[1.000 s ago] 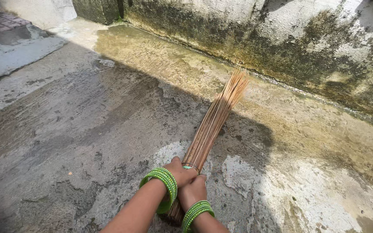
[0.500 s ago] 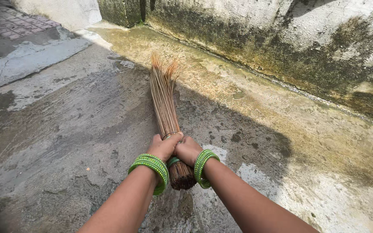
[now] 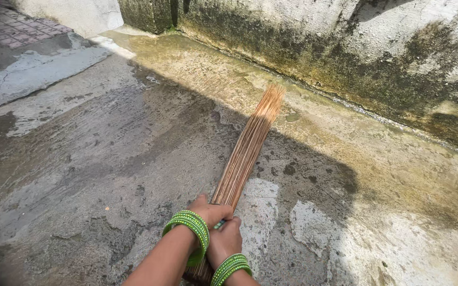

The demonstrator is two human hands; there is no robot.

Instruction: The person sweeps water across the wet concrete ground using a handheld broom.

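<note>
A stick broom [image 3: 247,145], a bundle of thin brown twigs, lies low over the wet concrete floor [image 3: 96,159]. Its tip points up and to the right, toward the wall. My left hand [image 3: 208,212] grips the bundle near its base, with green bangles on the wrist. My right hand [image 3: 225,241] is closed on the broom just below the left one and also wears green bangles. The thick end of the broom is partly hidden under my wrists.
A stained, mossy wall [image 3: 345,58] runs along the right and far side, with a wet yellowish strip [image 3: 319,127] at its foot. A brick-paved patch [image 3: 6,24] lies at the far left. My shadow covers the middle of the floor.
The broom swung from pointing right to upper left, and now points to the upper right again. Both hands kept their grip and shifted with it.
</note>
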